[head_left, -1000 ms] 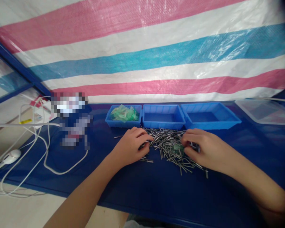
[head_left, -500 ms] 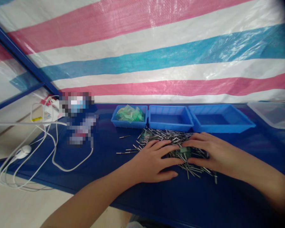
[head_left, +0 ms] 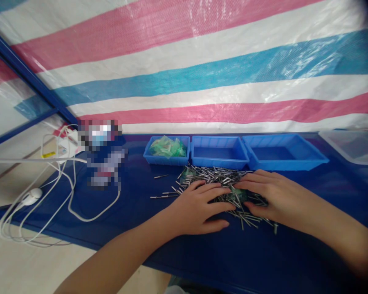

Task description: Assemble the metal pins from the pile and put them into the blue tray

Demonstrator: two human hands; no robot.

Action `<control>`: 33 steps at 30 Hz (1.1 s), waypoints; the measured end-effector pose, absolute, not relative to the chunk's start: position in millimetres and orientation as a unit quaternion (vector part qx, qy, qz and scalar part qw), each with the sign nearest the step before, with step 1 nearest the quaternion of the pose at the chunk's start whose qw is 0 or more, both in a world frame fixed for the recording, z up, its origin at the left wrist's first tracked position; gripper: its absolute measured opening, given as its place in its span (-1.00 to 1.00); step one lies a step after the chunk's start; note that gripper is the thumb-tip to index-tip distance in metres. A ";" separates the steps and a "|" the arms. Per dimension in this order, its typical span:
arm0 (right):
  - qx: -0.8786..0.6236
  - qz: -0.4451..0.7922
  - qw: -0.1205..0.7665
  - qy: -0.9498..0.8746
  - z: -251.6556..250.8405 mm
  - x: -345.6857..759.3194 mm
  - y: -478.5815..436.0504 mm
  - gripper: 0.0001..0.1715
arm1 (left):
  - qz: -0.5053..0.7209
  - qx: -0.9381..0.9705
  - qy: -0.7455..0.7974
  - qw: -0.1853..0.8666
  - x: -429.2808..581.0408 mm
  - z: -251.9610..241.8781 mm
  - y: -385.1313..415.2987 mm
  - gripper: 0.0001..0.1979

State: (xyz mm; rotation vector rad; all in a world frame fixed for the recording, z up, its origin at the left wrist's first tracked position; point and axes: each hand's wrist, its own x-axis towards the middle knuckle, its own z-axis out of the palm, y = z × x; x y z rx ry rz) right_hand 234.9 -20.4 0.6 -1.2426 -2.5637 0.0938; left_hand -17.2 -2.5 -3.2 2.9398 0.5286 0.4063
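A heap of blind rivets (head_left: 216, 174) with thin metal stems lies on the blue table (head_left: 233, 257). My left hand (head_left: 199, 209) rests palm down over the heap's front left, fingers spread. From the right, my right hand (head_left: 271, 192) reaches over the other side of the heap, thumb and fingers apart around some rivets. Between the hands, a dark green plastic piece (head_left: 239, 194) shows among the rivets. Another green piece (head_left: 188, 175) lies at the heap's left. What is under my palms is hidden.
Behind the heap stand three blue bins: the left bin (head_left: 167, 161) holds green plastic bags (head_left: 168, 147), beside a middle bin (head_left: 219, 160) and a right bin (head_left: 288, 165). A clear plastic container (head_left: 349, 149) sits far right. White cables (head_left: 92, 218) and blurred items lie left.
The fingers of my right hand have shifted slightly over the rivets, its thumb a little to the right. My left hand stays almost still.
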 end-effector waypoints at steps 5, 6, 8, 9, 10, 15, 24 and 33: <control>-0.442 -0.007 0.132 -0.887 0.8 228.8 -23.5 -0.72 | 0.139 0.973 0.173 0.066 -16.9 -3.2 -2.7 -0.65; -0.443 -0.013 0.131 -0.887 0.3 227.8 -24.0 -0.74 | 0.139 0.973 0.172 0.066 -16.8 -3.0 -2.7 -0.65; -0.444 -0.029 0.135 -0.885 -1.5 226.3 -24.6 -0.76 | 0.137 0.973 0.172 0.066 -16.7 -2.3 -2.8 -0.64; -0.444 -0.036 0.136 -0.885 -2.5 225.8 -24.7 -0.76 | 0.136 0.973 0.173 0.066 -16.7 -2.0 -2.8 -0.64; -0.445 -0.042 0.138 -0.884 -3.5 225.5 -24.7 -0.76 | 0.135 0.973 0.174 0.065 -16.7 -1.7 -2.9 -0.64; -0.446 -0.050 0.119 -0.886 -5.7 224.0 -24.1 -0.78 | 0.135 0.973 0.173 0.066 -17.1 -1.2 -2.7 -0.64; -0.439 -0.053 0.121 -0.889 -5.0 223.2 -24.9 -0.83 | 0.122 0.974 0.176 0.074 -17.7 -0.8 -2.6 -0.63; -0.435 -0.053 0.146 -0.887 -1.6 221.1 -26.6 -0.62 | 0.129 0.973 0.177 0.068 -18.3 -2.2 -1.9 -0.62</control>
